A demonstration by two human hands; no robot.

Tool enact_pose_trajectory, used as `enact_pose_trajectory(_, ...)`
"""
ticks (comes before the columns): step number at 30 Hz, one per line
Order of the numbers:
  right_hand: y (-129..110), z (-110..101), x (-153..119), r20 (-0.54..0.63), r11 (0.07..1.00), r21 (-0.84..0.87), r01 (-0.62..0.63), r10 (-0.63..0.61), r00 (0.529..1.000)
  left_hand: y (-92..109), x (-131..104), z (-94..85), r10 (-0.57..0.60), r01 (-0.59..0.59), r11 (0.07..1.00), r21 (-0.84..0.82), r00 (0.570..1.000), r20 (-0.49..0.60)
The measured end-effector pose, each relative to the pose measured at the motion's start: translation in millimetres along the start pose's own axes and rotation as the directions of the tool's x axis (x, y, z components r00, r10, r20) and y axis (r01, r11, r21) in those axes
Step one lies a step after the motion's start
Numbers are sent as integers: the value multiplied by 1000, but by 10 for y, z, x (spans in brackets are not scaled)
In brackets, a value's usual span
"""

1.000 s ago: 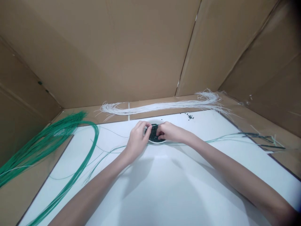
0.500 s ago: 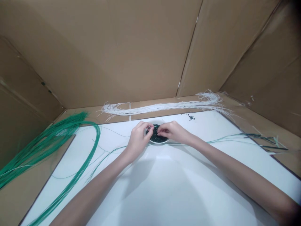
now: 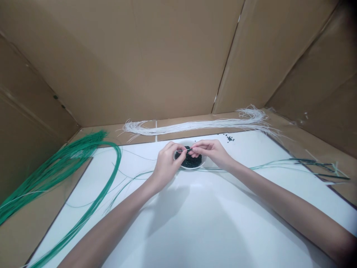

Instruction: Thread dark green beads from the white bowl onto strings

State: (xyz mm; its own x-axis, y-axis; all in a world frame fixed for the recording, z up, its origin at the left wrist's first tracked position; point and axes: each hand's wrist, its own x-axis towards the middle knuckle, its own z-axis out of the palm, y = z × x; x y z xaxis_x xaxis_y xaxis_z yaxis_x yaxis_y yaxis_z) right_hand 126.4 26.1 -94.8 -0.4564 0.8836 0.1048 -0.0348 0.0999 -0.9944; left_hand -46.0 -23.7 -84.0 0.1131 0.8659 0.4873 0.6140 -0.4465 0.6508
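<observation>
At the near side, the white counter (image 3: 195, 223) shows smooth and faintly glossy under soft arm shadows. A large bundle of green lengths (image 3: 50, 180), slick and wire-like, lies across the counter's left edge, part of it bowing inward in a springy loop. Thin green strands (image 3: 269, 162) pass just in front of the bowl toward the right edge, where their thickened dark ends (image 3: 333, 176) lie beyond it.

Midway along the far edge, the left hand (image 3: 169, 158) has a grip pinched on a fine strand (image 3: 188, 149), held roughly level above the bowl. The right hand (image 3: 213, 150) brings thumb and fingertips together on the strand's other end; whether a bead sits within that grip cannot be told. Good practice is probably to pinch close to the tip, so that the flexible length stays straight, and to work directly over the bowl, so that anything dropped falls back inside.

The round white bowl (image 3: 192, 168) contains small dark beads (image 3: 192, 161), grainy in mass. Scattered dark pieces (image 3: 230, 139) lie near the far edge. Beyond it, a white bundle (image 3: 184, 127) of fine strands, frayed at both ends, rests before matte, creased cardboard walls (image 3: 145, 63).
</observation>
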Motion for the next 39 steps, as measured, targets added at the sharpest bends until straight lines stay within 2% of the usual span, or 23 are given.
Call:
enact_pose_trajectory(22, -7, 11, -17, -9, 999, 33, 14, -14, 1000, 16, -9, 13, -2, 2, 1000, -9, 1000, -4)
enact_pose_trajectory(29, -13, 115, -49, -80, 993, 116, 13, -4, 997, 28, -25, 26, -17, 15, 999, -33, 998, -53)
enact_pose_trajectory(39, -82, 169, -111, -113, 996, 70, 60, -52, 992, 89, -38, 13, 31, -34, 999, -38, 996, -81)
